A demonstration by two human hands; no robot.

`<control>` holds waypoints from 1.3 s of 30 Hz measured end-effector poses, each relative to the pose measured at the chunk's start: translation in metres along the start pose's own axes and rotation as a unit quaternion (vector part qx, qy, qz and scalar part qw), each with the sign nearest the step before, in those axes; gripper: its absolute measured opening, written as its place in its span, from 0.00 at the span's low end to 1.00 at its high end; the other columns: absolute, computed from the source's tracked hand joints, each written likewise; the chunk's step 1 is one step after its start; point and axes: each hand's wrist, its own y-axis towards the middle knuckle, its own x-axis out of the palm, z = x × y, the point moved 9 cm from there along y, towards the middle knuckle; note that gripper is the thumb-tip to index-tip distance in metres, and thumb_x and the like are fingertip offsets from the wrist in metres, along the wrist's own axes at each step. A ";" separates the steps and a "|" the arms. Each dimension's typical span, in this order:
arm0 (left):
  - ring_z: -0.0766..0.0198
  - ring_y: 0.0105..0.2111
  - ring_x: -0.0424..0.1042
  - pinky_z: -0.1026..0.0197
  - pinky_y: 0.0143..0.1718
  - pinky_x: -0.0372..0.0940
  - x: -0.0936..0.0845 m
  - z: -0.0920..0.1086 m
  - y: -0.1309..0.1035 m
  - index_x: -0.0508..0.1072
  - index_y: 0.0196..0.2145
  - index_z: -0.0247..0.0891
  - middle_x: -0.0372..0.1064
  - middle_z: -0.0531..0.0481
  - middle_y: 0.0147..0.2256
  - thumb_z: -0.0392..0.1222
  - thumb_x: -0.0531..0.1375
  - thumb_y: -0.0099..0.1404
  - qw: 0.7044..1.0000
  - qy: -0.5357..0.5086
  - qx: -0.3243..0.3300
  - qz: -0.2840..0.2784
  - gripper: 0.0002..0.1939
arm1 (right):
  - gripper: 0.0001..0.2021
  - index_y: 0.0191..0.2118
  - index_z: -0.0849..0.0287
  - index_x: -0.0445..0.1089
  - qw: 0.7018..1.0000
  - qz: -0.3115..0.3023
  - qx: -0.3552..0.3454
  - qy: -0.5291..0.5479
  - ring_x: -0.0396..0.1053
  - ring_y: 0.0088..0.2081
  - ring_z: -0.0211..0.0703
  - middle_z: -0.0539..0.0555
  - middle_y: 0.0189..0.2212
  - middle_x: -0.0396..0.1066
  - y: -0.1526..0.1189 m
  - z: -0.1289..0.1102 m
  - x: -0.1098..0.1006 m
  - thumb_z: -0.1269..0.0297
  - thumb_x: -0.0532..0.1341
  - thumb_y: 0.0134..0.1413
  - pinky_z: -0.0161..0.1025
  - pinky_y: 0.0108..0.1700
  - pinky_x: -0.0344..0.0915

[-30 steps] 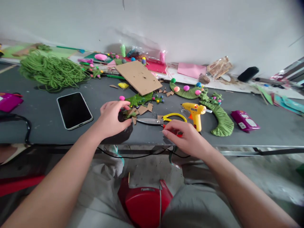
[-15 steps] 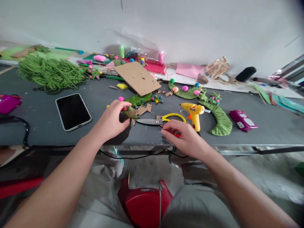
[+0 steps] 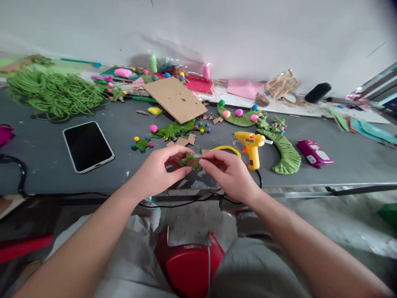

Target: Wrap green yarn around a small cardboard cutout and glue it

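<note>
Just above the table's front edge, my left hand (image 3: 158,171) pinches a small green yarn-wrapped cardboard piece (image 3: 191,160) between thumb and fingers. Bare brown cardboard shows in its middle. My right hand (image 3: 231,174) has thumb and forefinger closed at the piece's right edge; anything smaller in that pinch is hidden. Behind the right hand lie scissors with yellow handles (image 3: 228,148), mostly covered by the hands. A yellow glue gun (image 3: 252,145) stands to their right. Left of the cardboard scraps (image 3: 186,140) lies a green star with coloured pom-poms (image 3: 142,144).
A phone (image 3: 88,145) and a heap of green yarn (image 3: 56,93) lie on the left. A cardboard sheet (image 3: 175,99) rests at the back. Rightward are a green yarn-wrapped crescent (image 3: 283,153) and a purple packet (image 3: 314,153). A black cable (image 3: 180,205) hangs below the table edge.
My left hand has lifted the green piece off the table and brought it right and nearer to me. My right hand has moved left to meet it. The view has shifted slightly.
</note>
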 end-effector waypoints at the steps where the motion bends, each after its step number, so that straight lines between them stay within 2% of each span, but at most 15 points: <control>1: 0.60 0.42 0.78 0.62 0.44 0.73 0.001 0.000 0.001 0.76 0.48 0.39 0.78 0.48 0.44 0.43 0.68 0.65 1.000 -0.015 -0.010 0.003 0.15 | 0.09 0.42 0.58 0.77 1.000 0.004 -0.001 0.001 0.71 0.35 0.37 0.51 0.35 0.77 0.000 -0.001 -0.001 0.58 0.63 0.65 0.35 0.36 0.68; 8: 0.66 0.35 0.76 0.68 0.37 0.70 -0.001 0.002 0.004 0.80 0.40 0.39 0.78 0.51 0.37 0.48 0.67 0.67 0.997 -0.040 -0.035 0.063 0.10 | 0.09 0.40 0.60 0.75 0.999 0.034 0.013 0.013 0.70 0.32 0.36 0.51 0.32 0.76 -0.001 0.000 -0.005 0.59 0.63 0.64 0.34 0.35 0.67; 13: 0.67 0.27 0.72 0.68 0.28 0.66 0.006 -0.003 0.005 0.81 0.38 0.38 0.76 0.52 0.29 0.51 0.67 0.65 0.994 -0.030 -0.075 0.069 0.13 | 0.11 0.39 0.60 0.76 0.996 0.078 0.039 0.015 0.68 0.28 0.37 0.50 0.27 0.74 0.000 0.008 -0.010 0.57 0.63 0.63 0.36 0.32 0.66; 16: 0.67 0.26 0.71 0.67 0.27 0.66 0.007 -0.007 0.008 0.80 0.36 0.37 0.76 0.51 0.28 0.48 0.68 0.63 0.992 -0.040 -0.097 0.075 0.11 | 0.13 0.39 0.60 0.76 0.996 0.063 0.054 0.017 0.67 0.29 0.37 0.51 0.28 0.74 0.001 0.011 -0.015 0.54 0.63 0.64 0.36 0.32 0.65; 18: 0.66 0.26 0.71 0.67 0.27 0.67 0.003 -0.013 0.010 0.80 0.35 0.36 0.76 0.51 0.29 0.48 0.68 0.62 0.989 -0.046 -0.110 0.091 0.11 | 0.16 0.35 0.59 0.76 0.996 0.031 0.075 -0.033 0.63 0.27 0.36 0.49 0.26 0.71 -0.001 0.014 -0.024 0.51 0.61 0.64 0.36 0.29 0.60; 21: 0.64 0.29 0.73 0.66 0.29 0.69 -0.001 -0.023 0.012 0.80 0.37 0.35 0.77 0.49 0.31 0.49 0.68 0.62 0.985 -0.057 -0.127 0.101 0.13 | 0.27 0.20 0.58 0.62 0.973 -0.028 0.149 -0.176 0.48 0.22 0.33 0.45 0.17 0.53 -0.015 0.028 -0.051 0.43 0.60 0.63 0.38 0.24 0.46; 24: 0.61 0.32 0.76 0.64 0.29 0.71 -0.001 -0.030 0.014 0.80 0.42 0.35 0.78 0.46 0.36 0.49 0.68 0.61 0.985 -0.075 -0.131 0.089 0.16 | 0.31 0.18 0.58 0.55 0.953 -0.013 0.212 -0.218 0.45 0.22 0.33 0.44 0.16 0.48 -0.031 0.044 -0.094 0.39 0.63 0.57 0.39 0.25 0.44; 26: 0.60 0.33 0.77 0.64 0.29 0.71 -0.001 -0.032 0.014 0.79 0.44 0.35 0.78 0.46 0.38 0.46 0.68 0.61 0.984 -0.091 -0.124 0.088 0.16 | 0.33 0.18 0.57 0.52 0.928 -0.001 0.264 -0.262 0.42 0.22 0.33 0.44 0.17 0.44 -0.041 0.058 -0.120 0.35 0.63 0.54 0.39 0.26 0.42; 29: 0.60 0.33 0.78 0.64 0.29 0.71 -0.001 -0.030 0.014 0.79 0.44 0.36 0.78 0.47 0.38 0.44 0.69 0.61 0.982 -0.113 -0.113 0.100 0.15 | 0.33 0.19 0.55 0.52 0.885 0.049 0.295 -0.356 0.47 0.22 0.35 0.45 0.16 0.49 -0.045 0.070 -0.151 0.31 0.62 0.51 0.39 0.26 0.44; 31: 0.61 0.32 0.77 0.64 0.28 0.71 0.000 -0.029 0.014 0.79 0.44 0.37 0.78 0.48 0.37 0.44 0.69 0.60 0.980 -0.125 -0.111 0.106 0.15 | 0.31 0.23 0.55 0.60 0.871 0.084 0.286 -0.391 0.55 0.23 0.37 0.48 0.19 0.61 -0.041 0.075 -0.160 0.29 0.62 0.49 0.38 0.27 0.50; 32: 0.62 0.32 0.77 0.64 0.28 0.71 0.000 -0.029 0.015 0.80 0.43 0.37 0.78 0.48 0.36 0.44 0.69 0.61 0.980 -0.128 -0.110 0.107 0.14 | 0.30 0.26 0.56 0.65 0.875 0.086 0.277 -0.388 0.60 0.25 0.39 0.50 0.23 0.66 -0.037 0.078 -0.159 0.29 0.62 0.48 0.38 0.28 0.53; 34: 0.63 0.30 0.76 0.65 0.28 0.71 0.002 -0.027 0.016 0.81 0.41 0.36 0.78 0.48 0.34 0.44 0.69 0.61 0.981 -0.126 -0.104 0.104 0.12 | 0.27 0.32 0.57 0.72 0.906 0.066 0.251 -0.335 0.65 0.29 0.42 0.53 0.28 0.72 -0.027 0.086 -0.147 0.33 0.64 0.49 0.39 0.30 0.57; 36: 0.64 0.29 0.75 0.65 0.29 0.70 0.003 -0.026 0.017 0.81 0.39 0.36 0.77 0.49 0.31 0.44 0.69 0.61 0.981 -0.128 -0.097 0.105 0.11 | 0.22 0.33 0.59 0.75 0.939 0.074 0.234 -0.241 0.66 0.28 0.42 0.53 0.28 0.73 -0.019 0.091 -0.135 0.41 0.67 0.50 0.39 0.30 0.59; 39: 0.64 0.29 0.75 0.65 0.30 0.71 0.004 -0.029 0.018 0.81 0.36 0.35 0.77 0.49 0.29 0.44 0.71 0.60 0.976 -0.152 -0.102 0.116 0.10 | 0.16 0.36 0.61 0.77 0.956 0.120 0.212 -0.161 0.66 0.27 0.41 0.52 0.26 0.73 -0.011 0.091 -0.124 0.53 0.67 0.50 0.39 0.30 0.61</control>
